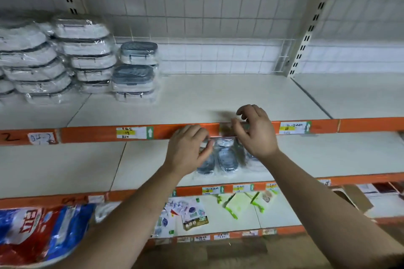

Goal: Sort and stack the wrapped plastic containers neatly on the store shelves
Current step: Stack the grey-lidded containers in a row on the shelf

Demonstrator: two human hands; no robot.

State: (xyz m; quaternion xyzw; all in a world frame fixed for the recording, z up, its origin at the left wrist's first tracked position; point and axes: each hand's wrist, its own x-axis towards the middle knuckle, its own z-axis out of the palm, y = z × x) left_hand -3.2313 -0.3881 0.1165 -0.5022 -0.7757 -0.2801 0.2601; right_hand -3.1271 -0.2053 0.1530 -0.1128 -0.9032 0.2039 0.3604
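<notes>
In the centre of the frame, both hands reach in over the middle shelf [65, 166]. A pack of grey-lidded wrapped containers [227, 158] lies there, just under the orange rail [98, 134] of the shelf above. The left hand [188, 148] is at the pack's left edge with its fingers bent against the plastic wrap; blur hides whether they actually grip it. The right hand [255, 131] hovers slightly higher, in front of the rail, with its fingers loosely curled and holding nothing.

At the upper left, on the upper shelf [218, 98], stacks of white wrapped containers [85, 54] stand side by side. Just to their right is a shorter stack of grey-lidded containers [135, 72]. A price label [131, 132] is stuck on the rail.

On the bottom shelf, green clips [234, 205] lie at lower centre, and a red and blue bag [37, 231] fills the lower left corner.
</notes>
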